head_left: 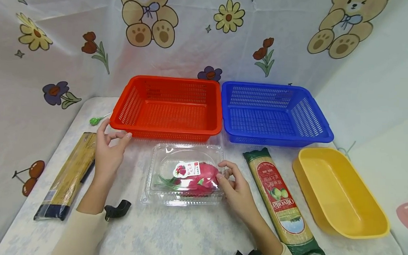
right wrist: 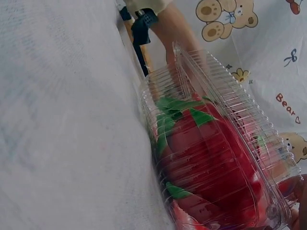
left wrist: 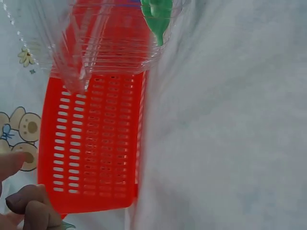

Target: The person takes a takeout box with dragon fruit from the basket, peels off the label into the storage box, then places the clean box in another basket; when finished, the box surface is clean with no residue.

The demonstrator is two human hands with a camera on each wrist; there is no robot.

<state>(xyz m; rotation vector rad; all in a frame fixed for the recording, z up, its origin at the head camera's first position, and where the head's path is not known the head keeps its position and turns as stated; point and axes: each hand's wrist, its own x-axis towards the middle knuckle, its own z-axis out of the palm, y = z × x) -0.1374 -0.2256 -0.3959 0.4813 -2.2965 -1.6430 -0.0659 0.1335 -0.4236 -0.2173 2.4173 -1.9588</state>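
Note:
A clear plastic clamshell box (head_left: 162, 160) lies in the middle of the table with a white fruit label on its lid. Inside it is a red dragon fruit (right wrist: 211, 158) with green scales. My right hand (head_left: 237, 192) is at the box's right edge, thumb and fingers bent around the rim there; in the right wrist view only its fingertips show at the lower right. To the left, my left hand (head_left: 110, 154) is raised with nothing in it, thumb and fingers apart. Its fingertips are right by the front left corner of the red basket (head_left: 164, 135).
Beside the red basket stands a blue basket (head_left: 278, 138). A yellow bin (head_left: 340, 192) and a green-ended pasta packet (head_left: 282, 201) are on the right. At the left lie another pasta packet (head_left: 67, 175) and a small green item (head_left: 95, 121). Patterned cloth hangs behind.

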